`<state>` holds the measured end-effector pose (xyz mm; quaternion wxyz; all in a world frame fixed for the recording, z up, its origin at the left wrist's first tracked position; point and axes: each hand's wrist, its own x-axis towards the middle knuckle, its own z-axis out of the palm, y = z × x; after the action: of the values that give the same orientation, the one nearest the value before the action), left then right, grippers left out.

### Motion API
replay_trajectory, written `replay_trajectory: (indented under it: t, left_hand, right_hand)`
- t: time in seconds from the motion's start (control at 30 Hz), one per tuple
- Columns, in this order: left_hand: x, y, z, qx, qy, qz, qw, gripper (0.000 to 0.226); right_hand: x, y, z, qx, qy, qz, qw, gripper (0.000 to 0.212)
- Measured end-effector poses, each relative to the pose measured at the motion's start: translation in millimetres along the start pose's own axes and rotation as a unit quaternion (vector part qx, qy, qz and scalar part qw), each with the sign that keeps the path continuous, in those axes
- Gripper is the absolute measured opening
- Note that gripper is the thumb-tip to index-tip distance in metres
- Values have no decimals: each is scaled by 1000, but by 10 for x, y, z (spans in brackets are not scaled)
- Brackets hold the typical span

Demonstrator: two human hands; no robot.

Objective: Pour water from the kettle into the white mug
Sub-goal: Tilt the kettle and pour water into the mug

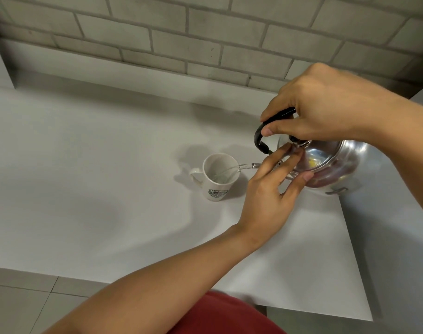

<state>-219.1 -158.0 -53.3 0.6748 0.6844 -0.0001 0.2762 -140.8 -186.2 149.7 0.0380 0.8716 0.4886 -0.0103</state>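
Observation:
A white mug (pixel 217 180) with a green round logo stands upright on the white counter (pixel 97 153), its handle to the left. A shiny steel kettle (pixel 333 165) with a black handle is tilted leftward above the counter, and a thin stream of water (pixel 232 170) runs from its spout into the mug. My right hand (pixel 326 104) grips the black handle from above. My left hand (pixel 273 186) presses its fingertips on the kettle's lid, thumb against the rim. The spout is partly hidden behind my left fingers.
A grey brick wall (pixel 205 32) backs the counter. The counter's right edge (pixel 350 237) drops off near the kettle, and its front edge borders a tiled floor (pixel 20 304) at lower left. Red clothing (pixel 225 314) shows at the bottom.

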Motion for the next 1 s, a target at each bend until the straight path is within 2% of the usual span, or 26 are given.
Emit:
replay_trajectory:
  t: [1.0]
  left_hand:
    - [35, 25, -4, -27, 16, -23, 999, 42]
  right_hand:
    - [129, 148, 84, -20, 41, -36, 998, 25]
